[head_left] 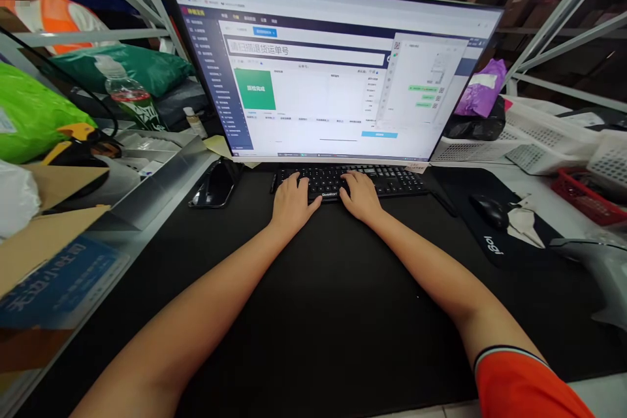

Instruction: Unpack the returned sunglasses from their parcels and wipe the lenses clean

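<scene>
Left hand point(292, 199) and right hand point(360, 196) are laid open on the keyboard point(392, 179) — nothing gripped — so keys are within reach; the mouse point(490, 211) is kept to its right.

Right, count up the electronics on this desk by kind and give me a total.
wide flat monitor: 1
black keyboard, with the left hand and right hand resting on it: 1
black computer mouse: 1
black smartphone: 1
yellow-and-black handheld scanner and grey handheld scanner: 2
Total: 6
</scene>
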### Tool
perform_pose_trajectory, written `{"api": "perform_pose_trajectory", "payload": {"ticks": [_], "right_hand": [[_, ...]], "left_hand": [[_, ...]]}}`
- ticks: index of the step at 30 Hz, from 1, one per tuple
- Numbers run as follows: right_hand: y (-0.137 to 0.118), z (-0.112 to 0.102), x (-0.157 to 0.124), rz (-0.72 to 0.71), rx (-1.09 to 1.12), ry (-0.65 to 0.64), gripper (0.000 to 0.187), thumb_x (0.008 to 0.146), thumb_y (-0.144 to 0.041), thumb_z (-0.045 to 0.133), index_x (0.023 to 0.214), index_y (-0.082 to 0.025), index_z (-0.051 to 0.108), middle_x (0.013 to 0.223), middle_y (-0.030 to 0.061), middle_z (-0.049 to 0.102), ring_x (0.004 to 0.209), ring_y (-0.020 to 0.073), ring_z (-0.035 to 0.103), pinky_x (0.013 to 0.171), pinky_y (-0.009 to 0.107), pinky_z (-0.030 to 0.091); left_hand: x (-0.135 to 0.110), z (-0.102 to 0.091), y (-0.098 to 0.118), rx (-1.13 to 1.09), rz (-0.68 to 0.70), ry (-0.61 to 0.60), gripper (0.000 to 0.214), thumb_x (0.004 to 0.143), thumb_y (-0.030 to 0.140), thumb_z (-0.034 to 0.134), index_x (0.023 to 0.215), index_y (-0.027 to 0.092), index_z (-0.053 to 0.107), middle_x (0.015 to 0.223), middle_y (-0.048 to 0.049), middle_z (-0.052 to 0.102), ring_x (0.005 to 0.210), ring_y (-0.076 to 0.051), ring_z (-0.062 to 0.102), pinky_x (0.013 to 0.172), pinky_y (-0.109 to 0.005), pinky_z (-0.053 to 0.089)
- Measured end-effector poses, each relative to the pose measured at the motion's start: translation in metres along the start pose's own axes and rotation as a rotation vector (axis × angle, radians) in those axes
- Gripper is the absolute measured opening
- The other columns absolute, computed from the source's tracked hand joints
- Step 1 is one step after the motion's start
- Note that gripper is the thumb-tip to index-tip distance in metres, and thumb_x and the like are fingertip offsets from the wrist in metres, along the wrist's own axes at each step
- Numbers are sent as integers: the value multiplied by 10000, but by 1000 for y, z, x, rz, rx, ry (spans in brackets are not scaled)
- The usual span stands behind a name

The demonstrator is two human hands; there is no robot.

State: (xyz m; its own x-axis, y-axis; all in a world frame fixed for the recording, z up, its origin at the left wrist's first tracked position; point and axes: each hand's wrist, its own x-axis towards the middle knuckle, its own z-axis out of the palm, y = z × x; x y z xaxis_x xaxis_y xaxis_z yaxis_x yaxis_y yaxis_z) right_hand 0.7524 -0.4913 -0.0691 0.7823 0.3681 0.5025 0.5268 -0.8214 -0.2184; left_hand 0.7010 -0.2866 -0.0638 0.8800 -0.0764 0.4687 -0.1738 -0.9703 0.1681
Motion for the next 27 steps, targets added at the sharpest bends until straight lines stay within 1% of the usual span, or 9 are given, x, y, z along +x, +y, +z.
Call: {"api": "perform_pose_trajectory", "payload": {"ticks": [2, 4, 7, 9, 14, 16, 19, 24, 27], "right_hand": [[1, 0, 1, 17, 4, 9, 475, 920, -295, 579, 1363, -124, 580, 1428, 191, 570, 1356, 340, 491, 1180, 522, 347], [2, -1, 2, 25, 6, 12, 528, 924, -319, 588, 1408, -113, 545, 1462, 195, 545, 1372, 344, 476, 1177, 517, 358], [2, -2, 0, -6, 15, -13, 443, 991, -319, 489, 1388, -140, 571, 1452, 167, 568, 1357, 306, 503, 1165, 470, 388], [1, -2, -2, -36, 24, -30, 412, 1009, -310, 451, 1359, -148, 597, 1436, 160, 585, 1343, 299, 517, 1161, 465, 393], [0, 0, -4, -60, 53, -29, 400, 997, -315, 455, 1297, -122, 637, 1393, 205, 596, 1307, 352, 526, 1128, 536, 404], [0, 1, -4, -59, 65, -21, 399, 994, -315, 449, 1292, -129, 639, 1375, 208, 599, 1284, 362, 536, 1098, 549, 423], [-2, 2, -3, -68, 73, -17, 398, 992, -318, 448, 1290, -134, 638, 1368, 204, 596, 1274, 359, 537, 1090, 540, 429], [-11, 4, 1, -89, 68, -29, 384, 983, -303, 476, 1284, -132, 643, 1376, 191, 593, 1286, 346, 530, 1110, 516, 419], [-16, 5, 4, -99, 67, -34, 379, 981, -308, 488, 1285, -144, 644, 1380, 186, 589, 1291, 343, 528, 1110, 515, 420]], "left_hand": [[0, 0, 0, -7, -1, 0, 484, 937, 413, 597, 1304, 99, 567, 1450, -249, 511, 1302, -401, 528, 1097, -522, 440], [0, 0, 0, -19, -8, 4, 476, 936, 416, 599, 1297, 108, 572, 1448, -246, 511, 1303, -402, 525, 1099, -525, 436], [-1, -1, -2, -44, -38, 15, 467, 921, 414, 624, 1282, 121, 579, 1438, -238, 517, 1299, -398, 526, 1107, -519, 428], [-2, -3, -4, -59, -74, 23, 496, 889, 425, 671, 1276, 130, 575, 1436, -229, 516, 1311, -396, 515, 1123, -520, 415], [-7, -8, -7, -72, -160, 41, 668, 775, 479, 804, 1289, 147, 536, 1426, -212, 515, 1339, -379, 493, 1154, -504, 391], [-7, -9, -7, -79, -161, 33, 664, 750, 480, 830, 1259, 161, 546, 1418, -200, 523, 1338, -365, 499, 1161, -497, 391], [-7, -8, -5, -95, -140, 22, 633, 731, 465, 855, 1215, 182, 561, 1436, -187, 513, 1354, -357, 492, 1187, -508, 364], [-7, -7, -5, -106, -126, 40, 648, 721, 431, 877, 1214, 175, 543, 1473, -207, 481, 1418, -367, 439, 1244, -535, 268], [-8, -9, -6, -100, -154, 61, 670, 695, 431, 898, 1193, 178, 529, 1455, -215, 493, 1409, -370, 452, 1245, -554, 254]]}}
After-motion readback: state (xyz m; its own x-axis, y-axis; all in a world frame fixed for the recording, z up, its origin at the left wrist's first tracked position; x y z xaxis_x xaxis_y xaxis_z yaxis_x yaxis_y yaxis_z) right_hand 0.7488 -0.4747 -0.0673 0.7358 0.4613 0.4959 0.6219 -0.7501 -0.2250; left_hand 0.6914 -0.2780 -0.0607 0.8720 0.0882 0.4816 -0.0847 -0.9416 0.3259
